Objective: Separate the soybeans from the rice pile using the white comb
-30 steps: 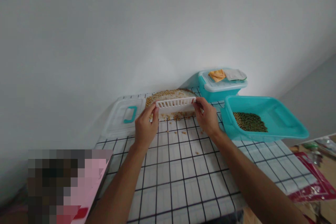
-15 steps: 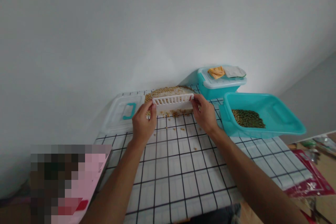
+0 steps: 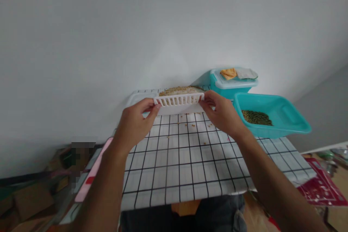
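Observation:
Between both hands a white plastic piece with a row of slots [image 3: 178, 109] is held upright at the back of the table. My left hand [image 3: 136, 121] pinches its left end with thumb and fingers. At the opposite end, my right hand [image 3: 223, 114] grips it the same way. Behind it rises a low heap of tan beans or grains [image 3: 179, 90], partly hidden by the plastic piece. Several loose beans [image 3: 193, 125] are scattered on the checked tablecloth [image 3: 187, 166] on the near side of the piece.
To the right, an uncovered turquoise bin [image 3: 288, 116] holds green beans [image 3: 257, 117]. A lidded turquoise box [image 3: 231, 90] behind it carries an orange cloth [image 3: 228, 73] and a grey cloth [image 3: 247, 73]. A clear lid [image 3: 136, 98] lies back left. The wall [image 3: 168, 29] bounds the table.
The slotted piece has come nearer to me, and both hands with it, covering more of the clear lid and heap. My view has shifted, showing more of the table's front edge.

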A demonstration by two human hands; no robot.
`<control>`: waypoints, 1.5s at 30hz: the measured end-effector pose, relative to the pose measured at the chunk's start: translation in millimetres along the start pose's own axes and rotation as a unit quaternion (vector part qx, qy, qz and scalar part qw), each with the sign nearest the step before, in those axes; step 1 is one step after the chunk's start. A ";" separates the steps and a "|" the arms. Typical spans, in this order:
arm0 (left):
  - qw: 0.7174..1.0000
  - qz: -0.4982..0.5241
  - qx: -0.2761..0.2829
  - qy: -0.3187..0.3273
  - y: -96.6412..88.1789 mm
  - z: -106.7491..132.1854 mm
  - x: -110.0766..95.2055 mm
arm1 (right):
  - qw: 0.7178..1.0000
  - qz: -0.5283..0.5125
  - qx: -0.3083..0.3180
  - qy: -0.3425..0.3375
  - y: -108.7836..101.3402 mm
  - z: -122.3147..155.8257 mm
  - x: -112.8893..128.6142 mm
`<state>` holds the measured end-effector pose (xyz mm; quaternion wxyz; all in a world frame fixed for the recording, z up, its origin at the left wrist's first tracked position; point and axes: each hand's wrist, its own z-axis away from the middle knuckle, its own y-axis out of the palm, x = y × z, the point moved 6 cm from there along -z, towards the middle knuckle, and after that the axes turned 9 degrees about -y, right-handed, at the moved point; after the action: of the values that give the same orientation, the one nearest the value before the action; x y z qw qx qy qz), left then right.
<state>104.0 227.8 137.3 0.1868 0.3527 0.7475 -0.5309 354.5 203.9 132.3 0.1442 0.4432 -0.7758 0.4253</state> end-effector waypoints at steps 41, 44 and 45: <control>0.998 -0.034 0.026 0.042 61.5 -31.1 28.6 | 0.990 0.137 0.004 0.017 16.4 12.0 -63.0; 0.998 -0.036 0.030 0.039 60.7 -28.3 28.9 | 0.991 0.133 0.008 0.016 16.9 14.6 -62.2; 0.998 -0.038 0.029 0.038 60.2 -27.4 29.2 | 0.991 0.131 0.008 0.015 17.4 15.4 -62.1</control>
<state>130.4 274.1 88.5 0.1276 0.3495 0.7512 -0.5451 377.9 231.1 76.6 0.0954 0.3322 -0.8213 0.4539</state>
